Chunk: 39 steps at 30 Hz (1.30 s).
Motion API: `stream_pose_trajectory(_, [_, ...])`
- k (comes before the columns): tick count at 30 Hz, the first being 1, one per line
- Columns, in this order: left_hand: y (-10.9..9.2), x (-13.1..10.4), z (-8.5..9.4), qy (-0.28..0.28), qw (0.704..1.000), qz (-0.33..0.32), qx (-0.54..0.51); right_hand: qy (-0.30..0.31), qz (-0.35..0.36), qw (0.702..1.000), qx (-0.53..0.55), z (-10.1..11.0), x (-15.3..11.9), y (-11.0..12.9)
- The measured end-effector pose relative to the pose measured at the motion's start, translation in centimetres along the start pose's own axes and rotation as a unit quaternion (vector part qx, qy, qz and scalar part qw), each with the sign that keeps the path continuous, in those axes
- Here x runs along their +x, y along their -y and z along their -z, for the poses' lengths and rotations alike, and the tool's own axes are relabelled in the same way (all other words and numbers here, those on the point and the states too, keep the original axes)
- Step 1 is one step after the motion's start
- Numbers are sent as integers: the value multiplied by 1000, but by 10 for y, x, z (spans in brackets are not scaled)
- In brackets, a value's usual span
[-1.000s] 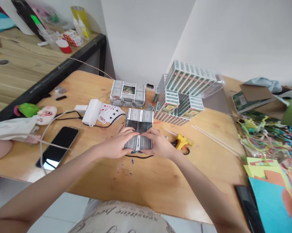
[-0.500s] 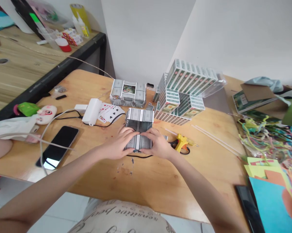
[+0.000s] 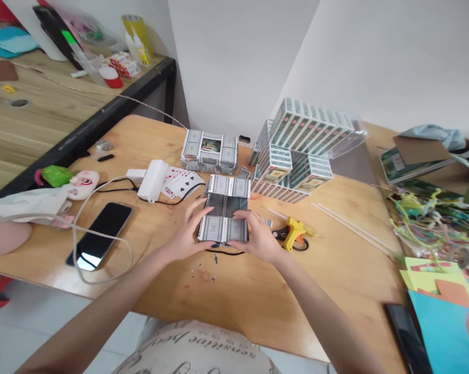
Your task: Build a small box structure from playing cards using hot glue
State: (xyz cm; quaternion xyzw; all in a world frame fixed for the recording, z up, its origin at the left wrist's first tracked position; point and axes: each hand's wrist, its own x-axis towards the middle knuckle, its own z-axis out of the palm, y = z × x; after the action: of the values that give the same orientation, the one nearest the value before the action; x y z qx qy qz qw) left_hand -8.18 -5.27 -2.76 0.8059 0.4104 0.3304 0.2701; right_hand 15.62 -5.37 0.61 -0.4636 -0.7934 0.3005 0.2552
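Note:
A box built of grey-backed playing cards (image 3: 225, 228) lies on the table in front of me, with a dark recess across its middle. My left hand (image 3: 187, 234) grips its left side, thumb at the near edge and fingers bent over the top. On the opposite side my right hand (image 3: 260, 236) holds it the same way, fingertips at the recess. Just behind stands a second, similar card box (image 3: 210, 150) with a picture panel on top. Loose playing cards (image 3: 182, 182) are fanned out to the left of the held box.
A stack of green-and-white card packs (image 3: 292, 150) rises at the back right. Near my right hand lies a yellow glue gun (image 3: 295, 232). On the left are a phone (image 3: 102, 234), a white adapter (image 3: 153, 180) and cables. Blue paper (image 3: 444, 332) covers the right corner.
My fingers have drawn apart from the middle of the card box toward its two sides, uncovering more of its top and recess. The camera view has shifted slightly.

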Motion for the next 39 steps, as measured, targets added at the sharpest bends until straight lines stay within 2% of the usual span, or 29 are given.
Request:
stream_pose_trajectory(5, [2, -8, -8, 22, 999, 6, 23, -14, -15, 1000, 20, -4, -2, 1])
stream_pose_trajectory(11, [-18, 6, 15, 50, 985, -33, 164, -31, -21, 998, 44, -6, -4, 4])
stream_pose_trajectory(13, [-29, 14, 16, 59, 977, -55, 195, -37, -12, 998, 42, -7, -5, 3])
stream_pose_trajectory(16, [-41, 26, 5, 71, 972, -80, 208, -55, 9, 998, 11, -10, -7, 2])
stream_pose_trajectory(20, [-48, 33, -15, 77, 964, -46, 250, -92, 6, 995, -38, -14, -10, 4])
stream_pose_trajectory(25, [-47, 33, -18, 40, 962, -51, 266, -124, 9, 991, -43, -22, -16, 7])
stream_pose_trajectory(29, [-45, 34, -20, 16, 961, -55, 269, -195, -39, 979, -48, -26, -29, 6])
stream_pose_trajectory(32, [-44, 35, -21, 6, 964, -53, 261, -246, -100, 964, 22, -28, -44, 3])
stream_pose_trajectory(36, [-45, 35, -21, -1, 965, -49, 257, -245, -178, 931, 202, -39, -57, 3])
stream_pose_trajectory(39, [-45, 36, -20, 11, 964, -49, 262, -259, -194, 914, 243, -53, -58, 8])
